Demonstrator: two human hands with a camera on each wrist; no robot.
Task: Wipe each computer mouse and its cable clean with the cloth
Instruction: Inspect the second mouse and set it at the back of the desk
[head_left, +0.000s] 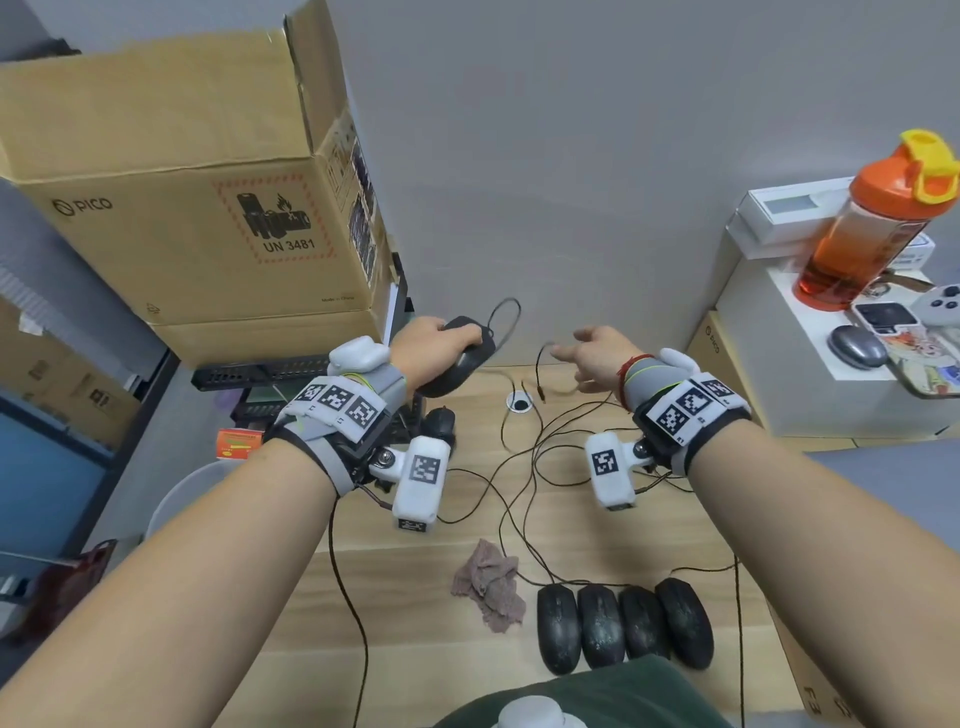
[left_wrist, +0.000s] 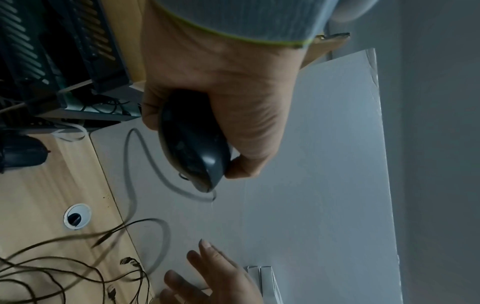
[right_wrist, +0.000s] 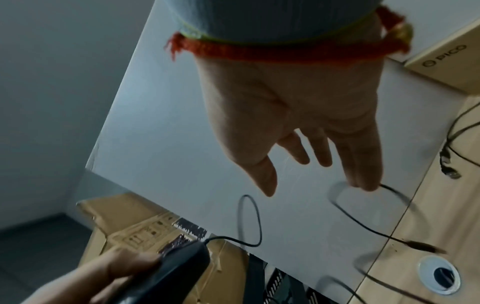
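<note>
Wooden desk (head_left: 597, 525), glossy black mouse (head_left: 457, 358)

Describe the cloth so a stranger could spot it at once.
Start at the wooden desk and find the row of four black mice at its near edge. Just left of that row lies the cloth, a crumpled mauve-grey rag. It is the only soft, pale thing among black mice and thin dark cables.

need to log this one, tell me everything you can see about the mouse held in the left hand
The mouse is black, smooth and plastic-looking, with a thin dark cable leaving its front end and looping in the air in front of the grey wall. It is lifted off the desk, tilted with its front pointing away. The left hand grips it around the body, fingers curled over it. The cloth is not touching it.
</note>
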